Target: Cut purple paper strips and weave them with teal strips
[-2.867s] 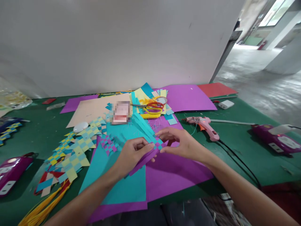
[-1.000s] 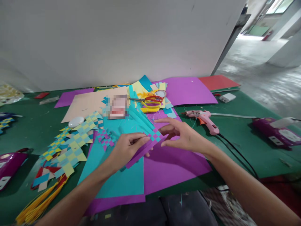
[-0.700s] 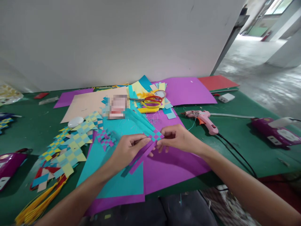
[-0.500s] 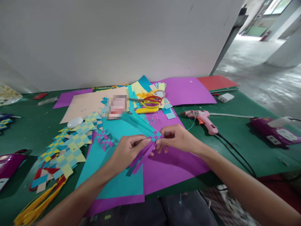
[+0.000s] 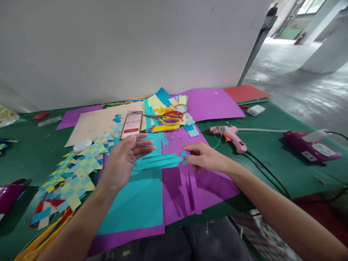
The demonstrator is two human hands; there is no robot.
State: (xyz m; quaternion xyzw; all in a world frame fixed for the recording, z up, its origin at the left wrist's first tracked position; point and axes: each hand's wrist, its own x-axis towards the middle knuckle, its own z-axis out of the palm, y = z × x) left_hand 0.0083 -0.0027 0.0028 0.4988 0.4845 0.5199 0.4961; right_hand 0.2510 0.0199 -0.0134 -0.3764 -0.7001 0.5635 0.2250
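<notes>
Between the thumb and fingers of my right hand (image 5: pixel 198 155) is the checkered corner of a woven paper-strip piece (image 5: pixel 184 157). Its teal strips (image 5: pixel 160 161) stretch out to the left, and its purple strips (image 5: pixel 187 188) hang toward the front edge of the table. My left hand (image 5: pixel 123 159) is open, with the fingers spread over the teal paper sheet (image 5: pixel 133 206), just left of the teal strip ends and apart from them. Beneath the right hand lies a purple paper sheet (image 5: pixel 214 185).
Behind the hands lie a phone (image 5: pixel 132 123) showing a timer, scissors (image 5: pixel 170 116) and a yellow comb (image 5: pixel 165 128). To the right are a pink glue gun (image 5: pixel 230 136) with its cord and a purple power strip (image 5: pixel 312 146). Woven yellow-blue pieces (image 5: pixel 81 174) cover the left side.
My left hand has let go of the woven piece and moved left, opening. The piece has turned in my right hand, so the teal strips point left and the purple ones toward me.
</notes>
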